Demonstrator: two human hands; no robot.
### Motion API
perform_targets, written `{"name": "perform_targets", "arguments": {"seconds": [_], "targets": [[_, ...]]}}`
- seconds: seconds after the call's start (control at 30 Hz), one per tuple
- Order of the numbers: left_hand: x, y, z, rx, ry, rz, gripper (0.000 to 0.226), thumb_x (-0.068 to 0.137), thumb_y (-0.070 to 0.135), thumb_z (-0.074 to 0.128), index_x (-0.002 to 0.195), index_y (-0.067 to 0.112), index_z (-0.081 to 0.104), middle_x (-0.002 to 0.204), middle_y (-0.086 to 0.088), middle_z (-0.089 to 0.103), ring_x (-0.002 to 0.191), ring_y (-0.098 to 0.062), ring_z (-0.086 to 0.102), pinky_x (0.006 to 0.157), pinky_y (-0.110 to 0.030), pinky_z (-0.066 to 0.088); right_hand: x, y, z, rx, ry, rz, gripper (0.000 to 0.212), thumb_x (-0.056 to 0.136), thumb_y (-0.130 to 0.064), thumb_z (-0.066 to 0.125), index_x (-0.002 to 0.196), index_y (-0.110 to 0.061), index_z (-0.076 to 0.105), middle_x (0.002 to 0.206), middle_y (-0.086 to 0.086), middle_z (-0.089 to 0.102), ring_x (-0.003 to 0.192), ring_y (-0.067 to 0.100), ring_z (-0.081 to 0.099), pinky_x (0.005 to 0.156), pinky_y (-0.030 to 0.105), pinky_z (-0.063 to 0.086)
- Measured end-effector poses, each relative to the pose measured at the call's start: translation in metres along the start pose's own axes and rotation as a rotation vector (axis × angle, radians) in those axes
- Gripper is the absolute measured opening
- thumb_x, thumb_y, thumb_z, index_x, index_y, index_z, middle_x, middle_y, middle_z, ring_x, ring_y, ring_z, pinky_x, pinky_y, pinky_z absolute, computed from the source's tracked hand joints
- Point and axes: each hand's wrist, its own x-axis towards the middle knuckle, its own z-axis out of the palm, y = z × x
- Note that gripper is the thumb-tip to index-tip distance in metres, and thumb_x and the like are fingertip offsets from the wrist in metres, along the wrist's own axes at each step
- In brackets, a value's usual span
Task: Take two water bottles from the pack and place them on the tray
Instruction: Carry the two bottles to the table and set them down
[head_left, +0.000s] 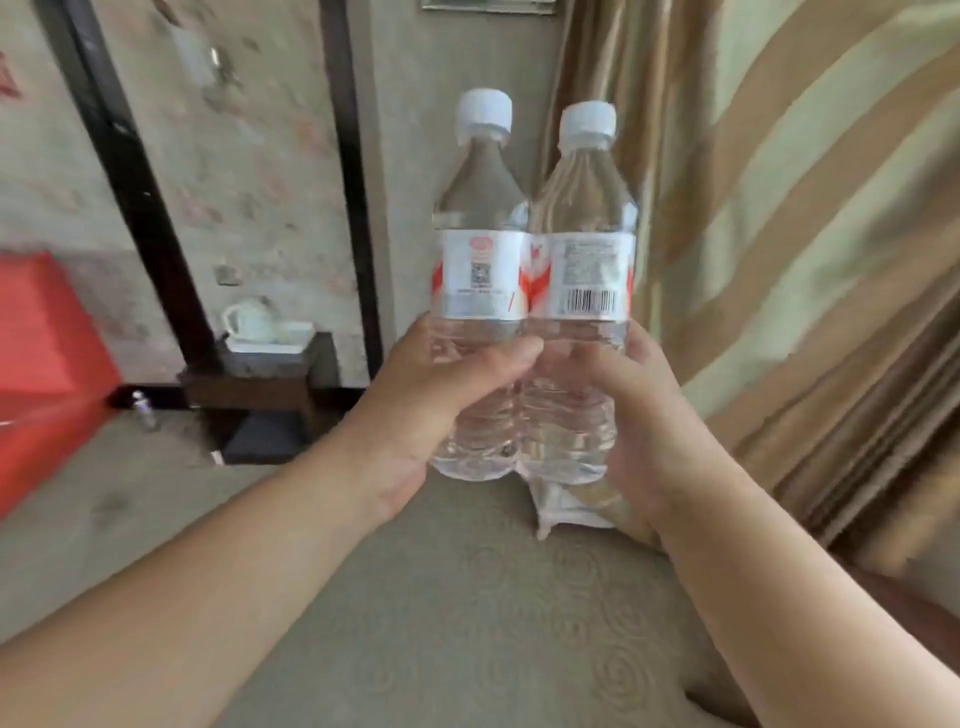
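Head view shows the carry step, as I judge it: both bottles are out of the pack and held up, not yet set down. Nearest, the left hand wraps the lower body of the left bottle, fingers curled closed around it; beside it the right hand clasps the right bottle likewise. Both bottles stand upright, sides touching, white caps on. Just below the right grip lies crumpled plastic, perhaps the pack. Farther off, left of the grips, a tray with white cups sits on a low dark table. Next, the bottles likely need carrying there, kept upright.
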Motion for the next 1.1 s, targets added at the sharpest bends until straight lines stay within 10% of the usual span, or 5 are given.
{"name": "perform_targets", "arguments": {"seconds": [0.5,0.73,0.97,1.1], "targets": [[0.066,-0.015,-0.288,0.126,0.366,-0.032,0.05,0.086,0.026,0.076,0.133,0.009,0.067,0.129,-0.015,0.074,0.124,-0.032,0.068,0.113,-0.062,0.042,0.246,0.118,0.197,0.159,-0.357,0.044,0.046,0.09,-0.007,0.068,0.134,0.003,0.063,0.133,0.033,0.067,0.125,0.051,0.063,0.11,0.069,0.043],[0.14,-0.051,-0.375,0.235,0.48,-0.087,0.04,0.09,0.021,0.076,0.13,0.015,0.069,0.125,-0.006,0.077,0.119,-0.023,0.072,0.105,-0.045,0.05,0.37,0.184,0.222,0.277,-0.454,0.052,0.046,0.088,-0.003,0.067,0.133,0.003,0.063,0.132,0.034,0.067,0.124,0.051,0.065,0.11,0.068,0.045],[0.215,-0.07,-0.451,0.229,0.621,-0.111,0.042,0.088,0.022,0.076,0.128,0.01,0.069,0.123,-0.011,0.077,0.121,-0.03,0.071,0.11,-0.058,0.047,0.492,0.22,0.257,0.292,-0.586,0.054,0.042,0.089,-0.002,0.065,0.13,-0.003,0.068,0.125,0.023,0.075,0.117,0.037,0.072,0.099,0.044,0.06],[0.236,-0.087,-0.51,0.23,0.653,-0.16,0.048,0.087,0.027,0.077,0.132,0.014,0.068,0.127,-0.01,0.076,0.121,-0.03,0.071,0.11,-0.059,0.046,0.549,0.255,0.288,0.272,-0.606,0.105,0.046,0.088,-0.005,0.066,0.133,-0.008,0.067,0.128,0.022,0.073,0.121,0.039,0.07,0.105,0.056,0.054]]}}
